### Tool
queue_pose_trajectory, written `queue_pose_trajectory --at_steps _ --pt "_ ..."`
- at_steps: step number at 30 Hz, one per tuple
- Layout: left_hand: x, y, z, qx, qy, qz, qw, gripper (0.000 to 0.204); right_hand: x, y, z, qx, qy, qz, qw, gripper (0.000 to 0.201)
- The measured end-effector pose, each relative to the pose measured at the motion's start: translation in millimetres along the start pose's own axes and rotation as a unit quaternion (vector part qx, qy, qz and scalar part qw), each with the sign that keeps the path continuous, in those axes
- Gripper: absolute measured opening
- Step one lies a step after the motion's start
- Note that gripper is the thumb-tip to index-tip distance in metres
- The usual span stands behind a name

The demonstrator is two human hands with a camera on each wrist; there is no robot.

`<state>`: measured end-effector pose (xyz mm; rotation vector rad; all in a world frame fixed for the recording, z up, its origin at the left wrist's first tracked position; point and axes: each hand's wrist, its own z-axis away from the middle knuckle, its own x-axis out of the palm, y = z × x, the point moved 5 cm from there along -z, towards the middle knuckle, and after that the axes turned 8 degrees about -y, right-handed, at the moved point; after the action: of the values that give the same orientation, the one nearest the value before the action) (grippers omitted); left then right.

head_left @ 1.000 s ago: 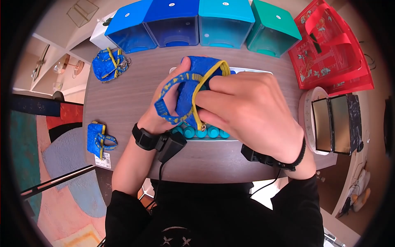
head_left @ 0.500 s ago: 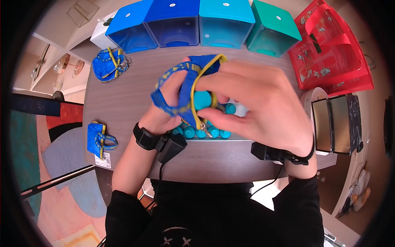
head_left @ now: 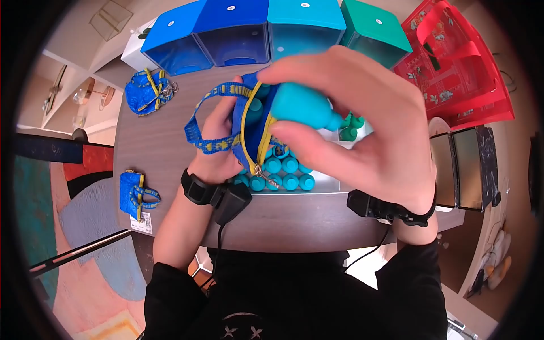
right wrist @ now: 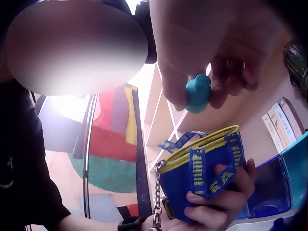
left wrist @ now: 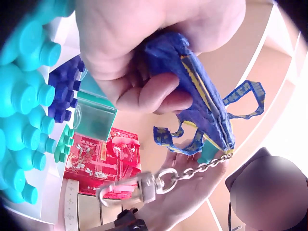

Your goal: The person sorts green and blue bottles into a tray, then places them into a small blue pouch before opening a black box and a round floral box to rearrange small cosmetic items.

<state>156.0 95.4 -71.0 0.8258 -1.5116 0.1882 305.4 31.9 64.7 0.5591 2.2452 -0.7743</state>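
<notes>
My left hand (head_left: 214,129) grips a small blue zip bag (head_left: 240,116) with yellow trim and blue-yellow strap handles. Its mouth gapes toward the right, and another teal bottle (head_left: 254,110) shows inside. From the zip's end hangs a chain with a metal clasp (left wrist: 144,186). Between the thumb and fingers of my right hand (head_left: 399,133) is a small teal bottle (head_left: 301,106), neck pointing right, just outside the bag's mouth. In the right wrist view, that teal bottle (right wrist: 198,94) is above the bag's yellow rim. Below lie rows of teal bottles (head_left: 290,181) in a white tray (head_left: 327,184).
Dark blue bottles (left wrist: 65,89) and green bottles (head_left: 350,131) share the tray. Two more small blue bags (head_left: 144,93) lie on the table's left. Several coloured bins (head_left: 235,37) line the back. A red gift bag (head_left: 453,71) stands right, behind a dark-framed box (head_left: 479,170).
My right hand's fingers have come out of the bag's mouth to the right, with the teal bottle pinched between them. The bag has shifted slightly left, and its opening shows more.
</notes>
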Motion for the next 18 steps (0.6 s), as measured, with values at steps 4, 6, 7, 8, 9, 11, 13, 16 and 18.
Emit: queue_pose_trajectory --at_steps 4,6,7,8,9,11,13,16,18 --pt "10 1 -3 0.022 -0.130 -0.049 0.990 0.048 7 -6 1 0.118 -0.003 -0.076 0.990 0.036" --pt "12 1 -3 0.020 -0.107 -0.023 0.994 0.047 10 -5 1 0.101 -0.006 -0.066 0.993 0.035" --pt "4 1 -4 0.002 -0.050 -0.018 0.999 0.047 13 -6 2 0.076 -0.030 -0.027 0.996 0.036" --pt "-2 0 -2 -0.016 0.008 -0.014 1.000 0.046 16 -8 2 0.050 -0.054 0.012 0.997 0.037" --pt "-1 -1 -3 -0.015 0.007 -0.014 1.000 0.046 18 -8 3 0.049 -0.055 0.013 0.997 0.037" --pt "-4 -1 -4 0.006 0.093 -0.070 0.993 0.047 23 -6 6 0.075 -0.076 0.052 0.993 0.039" --pt "-5 -2 -5 -0.003 0.050 -0.049 0.998 0.048 26 -4 6 0.079 -0.077 0.051 0.993 0.038" --pt "-18 -4 -2 -0.006 -0.026 0.018 0.999 0.044 30 -2 8 0.080 -0.077 0.048 0.993 0.034" --pt "-20 -3 -1 -0.002 -0.060 0.066 0.996 0.041 31 -1 8 0.079 -0.075 0.046 0.993 0.031"
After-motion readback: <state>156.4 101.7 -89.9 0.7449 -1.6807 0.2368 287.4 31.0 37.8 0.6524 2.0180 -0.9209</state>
